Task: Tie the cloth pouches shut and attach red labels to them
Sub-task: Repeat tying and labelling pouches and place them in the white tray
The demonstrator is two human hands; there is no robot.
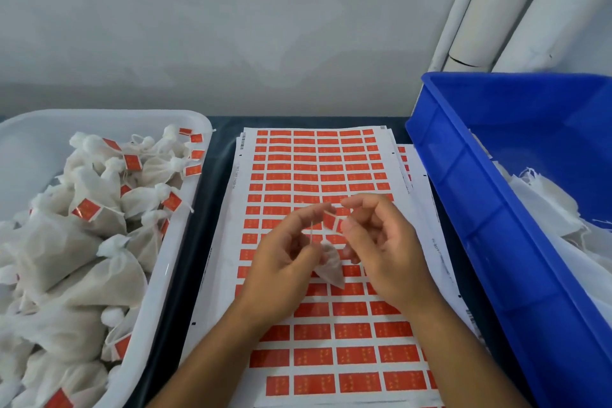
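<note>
Over a sheet of red labels (318,169), my left hand (284,262) and my right hand (381,248) work close together. A small white cloth pouch (329,267) hangs between them by its thin string, which my left fingertips pinch. A red label (332,220) is folded at the top of the string, pinched between my left fingertips and my right thumb and fingers. Both hands hover above the middle of the sheet.
A white tub (178,242) on the left holds several tied pouches with red labels. A blue crate (480,209) on the right holds loose white cloth pouches. More label sheets lie stacked underneath. White pipes (496,10) run up the grey wall behind.
</note>
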